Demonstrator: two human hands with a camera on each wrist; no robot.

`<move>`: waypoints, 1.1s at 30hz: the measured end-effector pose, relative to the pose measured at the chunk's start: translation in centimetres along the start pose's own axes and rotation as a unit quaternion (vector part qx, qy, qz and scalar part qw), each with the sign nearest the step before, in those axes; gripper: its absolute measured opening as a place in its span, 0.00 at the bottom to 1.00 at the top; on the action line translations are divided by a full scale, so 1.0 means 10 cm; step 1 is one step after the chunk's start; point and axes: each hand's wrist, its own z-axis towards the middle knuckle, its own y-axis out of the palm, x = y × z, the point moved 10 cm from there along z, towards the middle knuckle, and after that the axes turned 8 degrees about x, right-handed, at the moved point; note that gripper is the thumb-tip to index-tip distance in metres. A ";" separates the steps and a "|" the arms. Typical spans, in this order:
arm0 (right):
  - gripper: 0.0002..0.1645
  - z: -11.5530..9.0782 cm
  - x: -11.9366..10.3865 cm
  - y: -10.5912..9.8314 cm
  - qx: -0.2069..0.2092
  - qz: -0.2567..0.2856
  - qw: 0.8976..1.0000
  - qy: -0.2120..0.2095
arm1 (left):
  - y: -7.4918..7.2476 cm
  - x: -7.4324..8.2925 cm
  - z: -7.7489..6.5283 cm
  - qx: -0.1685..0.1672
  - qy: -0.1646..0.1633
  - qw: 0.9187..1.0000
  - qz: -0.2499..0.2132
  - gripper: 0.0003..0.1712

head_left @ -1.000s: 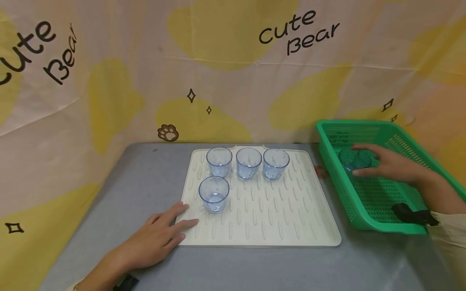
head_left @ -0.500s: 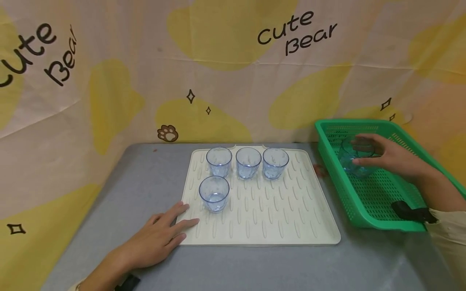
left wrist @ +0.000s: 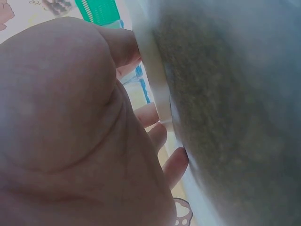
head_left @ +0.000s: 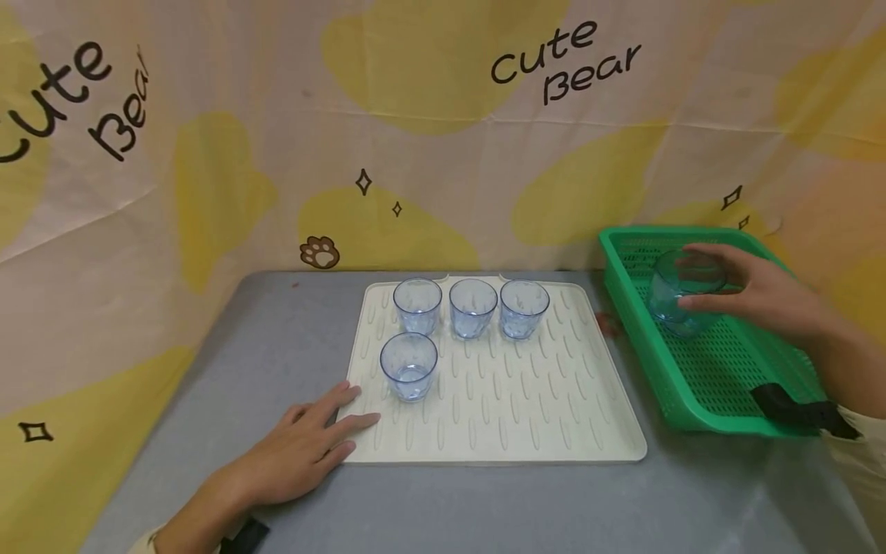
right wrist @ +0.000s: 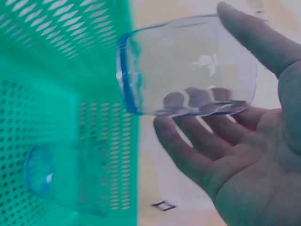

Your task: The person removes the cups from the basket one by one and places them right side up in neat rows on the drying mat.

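Note:
My right hand (head_left: 771, 296) holds a clear bluish drinking glass (right wrist: 188, 66) inside the green basket, thumb on one side and fingers on the other. In the right wrist view a second glass (right wrist: 66, 176) stands lower in the basket, apart from the held one. My left hand (head_left: 298, 454) lies at the left edge of the white ridged mat (head_left: 526, 408), fingers spread and fingertips touching it. Nearest to that hand stands an upright glass (head_left: 408, 368). Behind it is a row of three glasses: left (head_left: 418, 308), middle (head_left: 474, 309), right (head_left: 524, 310).
The green perforated basket (head_left: 699, 419) stands right of the mat, its walls rising around my right hand. A grey table (head_left: 484, 508) extends in front of and left of the mat. A printed cloth (head_left: 429, 154) hangs close behind.
My right hand has closed on a glass in the basket and lifted it slightly, moving up and a little right. The left hand and the glasses on the mat stay put.

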 end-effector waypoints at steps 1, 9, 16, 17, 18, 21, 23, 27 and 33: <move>0.46 -0.03 -0.03 -0.02 0.005 0.005 1.000 -0.003 | 0.00 0.00 0.00 0.000 -0.001 1.000 -0.001 0.26; 0.48 -0.30 -0.17 -0.09 0.047 0.036 0.998 -0.006 | -0.01 -0.01 0.02 -0.006 -0.010 1.000 -0.012 0.26; 0.49 -0.43 -0.37 -0.03 0.065 0.038 0.997 0.001 | 0.01 0.00 0.02 -0.009 -0.010 1.000 -0.017 0.26; 0.49 -0.44 -0.42 -0.01 0.066 0.039 0.997 0.000 | 0.01 0.00 0.02 -0.009 -0.010 1.000 -0.018 0.26; 0.49 -0.45 -0.47 0.01 0.065 0.039 0.997 -0.005 | 0.01 0.00 0.02 -0.007 -0.011 1.000 -0.018 0.26; 0.50 -0.45 -0.64 0.07 0.060 0.046 0.997 -0.023 | 0.00 0.00 0.01 -0.003 -0.009 1.000 -0.012 0.26; 0.50 -0.44 -0.74 0.12 0.054 0.055 0.996 -0.034 | -0.01 0.00 0.01 -0.001 -0.007 1.000 -0.007 0.26; 0.50 -0.42 -0.88 0.23 0.047 0.069 0.996 -0.040 | -0.01 0.01 0.01 -0.002 -0.005 1.000 -0.002 0.26; 0.49 -0.36 -1.09 0.43 0.026 0.091 0.994 -0.055 | 0.00 0.01 0.01 -0.007 -0.008 1.000 0.002 0.26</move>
